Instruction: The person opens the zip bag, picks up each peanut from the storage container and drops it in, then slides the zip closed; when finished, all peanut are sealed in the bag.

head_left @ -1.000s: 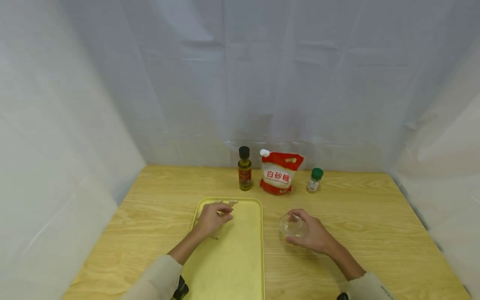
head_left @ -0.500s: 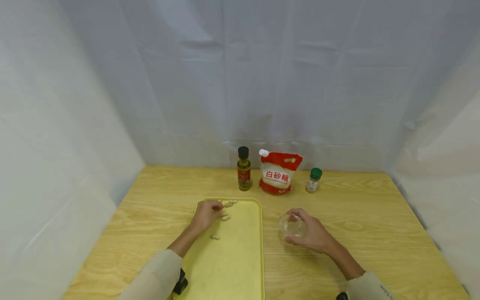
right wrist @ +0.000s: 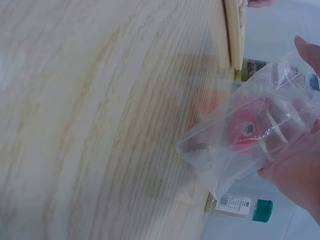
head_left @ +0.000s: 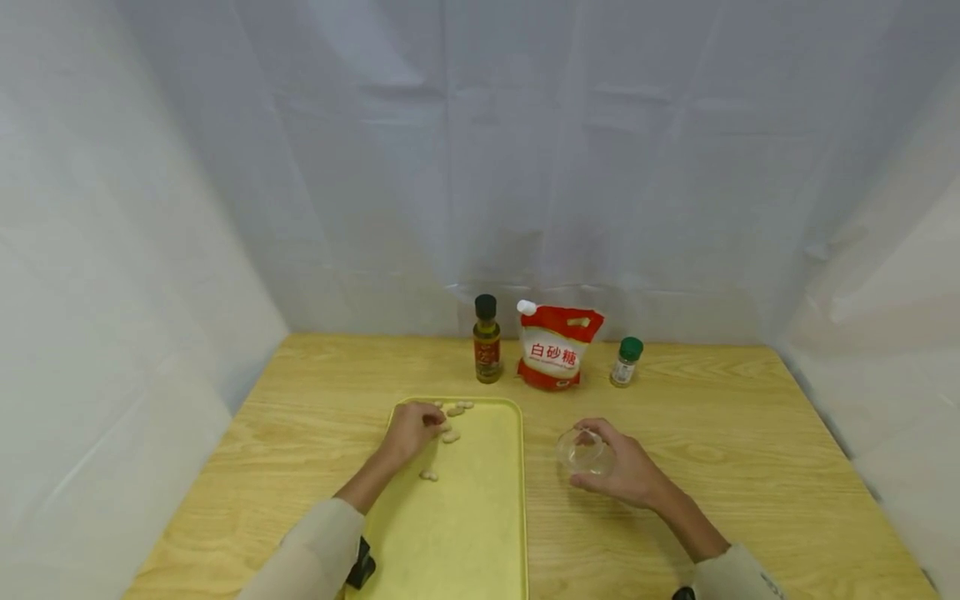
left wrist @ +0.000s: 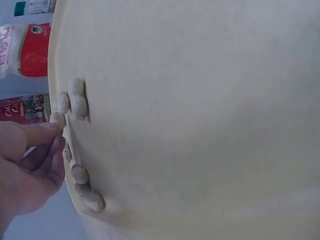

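Observation:
My left hand [head_left: 411,432] is over the far left part of a yellow tray [head_left: 480,533]. Between thumb and fingertips it pinches a peanut [left wrist: 58,120], as the left wrist view shows. More peanuts in their shells [left wrist: 78,99] lie on the tray around the fingers, and one peanut [head_left: 428,475] is nearer to me. To the right of the tray, my right hand [head_left: 626,467] grips a clear plastic cup [head_left: 581,454] by its sides. In the right wrist view the see-through cup [right wrist: 245,135] is tilted, with a small dark spot near its bottom that I cannot identify.
Along the back of the wooden table [head_left: 720,450] stand an oil bottle [head_left: 487,346], a red and white sugar pouch [head_left: 555,350] and a small green-capped jar [head_left: 626,362]. Pale sheets [head_left: 495,167] hang behind and at both sides.
My left hand has shifted slightly left, and peanuts that it covered now show beside its fingertips. The right hand and the cup have stayed in place.

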Action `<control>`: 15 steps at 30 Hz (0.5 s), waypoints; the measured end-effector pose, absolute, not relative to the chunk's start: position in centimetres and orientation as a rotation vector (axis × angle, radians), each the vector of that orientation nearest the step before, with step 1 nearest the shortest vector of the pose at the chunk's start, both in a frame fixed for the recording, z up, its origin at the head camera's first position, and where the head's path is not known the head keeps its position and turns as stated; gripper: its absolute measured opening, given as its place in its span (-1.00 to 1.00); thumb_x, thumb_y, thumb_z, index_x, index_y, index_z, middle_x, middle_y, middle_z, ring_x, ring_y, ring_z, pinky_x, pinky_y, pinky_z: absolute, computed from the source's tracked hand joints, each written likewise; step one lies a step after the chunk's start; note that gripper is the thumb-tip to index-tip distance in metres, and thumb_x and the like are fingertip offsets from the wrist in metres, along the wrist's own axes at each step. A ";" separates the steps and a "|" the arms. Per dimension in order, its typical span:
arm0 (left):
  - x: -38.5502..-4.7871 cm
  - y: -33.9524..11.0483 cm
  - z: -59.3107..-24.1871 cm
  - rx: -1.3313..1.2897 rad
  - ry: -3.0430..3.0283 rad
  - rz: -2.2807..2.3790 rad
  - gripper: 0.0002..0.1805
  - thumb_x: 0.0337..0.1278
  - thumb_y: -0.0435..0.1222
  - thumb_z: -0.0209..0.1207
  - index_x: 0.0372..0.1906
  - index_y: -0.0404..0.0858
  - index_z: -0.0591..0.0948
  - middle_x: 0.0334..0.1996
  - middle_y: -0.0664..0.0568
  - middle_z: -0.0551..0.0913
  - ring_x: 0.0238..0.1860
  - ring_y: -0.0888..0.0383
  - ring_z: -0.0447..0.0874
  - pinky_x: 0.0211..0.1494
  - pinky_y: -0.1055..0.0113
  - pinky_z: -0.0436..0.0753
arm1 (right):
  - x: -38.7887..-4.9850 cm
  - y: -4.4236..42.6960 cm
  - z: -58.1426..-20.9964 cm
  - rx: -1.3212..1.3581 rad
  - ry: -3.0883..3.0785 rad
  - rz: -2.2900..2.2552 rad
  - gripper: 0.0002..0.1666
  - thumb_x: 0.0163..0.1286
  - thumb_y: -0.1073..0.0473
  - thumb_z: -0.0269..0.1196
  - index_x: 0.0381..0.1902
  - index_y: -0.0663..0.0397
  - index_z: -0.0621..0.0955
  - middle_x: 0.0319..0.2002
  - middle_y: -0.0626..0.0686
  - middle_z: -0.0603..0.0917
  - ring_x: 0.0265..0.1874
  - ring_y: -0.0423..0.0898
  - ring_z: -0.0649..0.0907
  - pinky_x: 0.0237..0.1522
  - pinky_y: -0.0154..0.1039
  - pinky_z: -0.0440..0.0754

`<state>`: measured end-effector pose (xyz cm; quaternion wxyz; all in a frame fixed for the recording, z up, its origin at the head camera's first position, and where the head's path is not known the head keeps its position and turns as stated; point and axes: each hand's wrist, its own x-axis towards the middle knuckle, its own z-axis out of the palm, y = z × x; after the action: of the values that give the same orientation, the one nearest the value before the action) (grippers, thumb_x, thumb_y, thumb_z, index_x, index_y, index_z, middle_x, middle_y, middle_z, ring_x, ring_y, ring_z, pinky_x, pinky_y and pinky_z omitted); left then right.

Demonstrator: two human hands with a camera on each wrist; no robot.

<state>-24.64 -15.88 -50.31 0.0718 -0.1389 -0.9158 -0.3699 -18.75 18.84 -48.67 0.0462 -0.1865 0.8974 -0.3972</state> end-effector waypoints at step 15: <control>-22.9 -12.2 -47.0 -0.478 -2.713 -1.322 -0.89 0.08 -0.37 0.28 -0.31 -0.33 0.71 -0.37 -0.07 0.74 -0.31 0.05 0.68 -0.29 0.36 0.64 | -18.9 18.7 -48.8 -0.557 2.728 -1.246 -0.20 0.04 -0.02 0.46 0.21 -0.03 0.38 0.01 0.05 0.62 0.08 0.10 0.57 0.09 0.15 0.48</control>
<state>-22.91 -12.23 -47.04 0.0430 -0.1562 -0.8871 -0.4322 -18.87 18.74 -48.78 0.0456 -0.1824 0.8935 -0.4079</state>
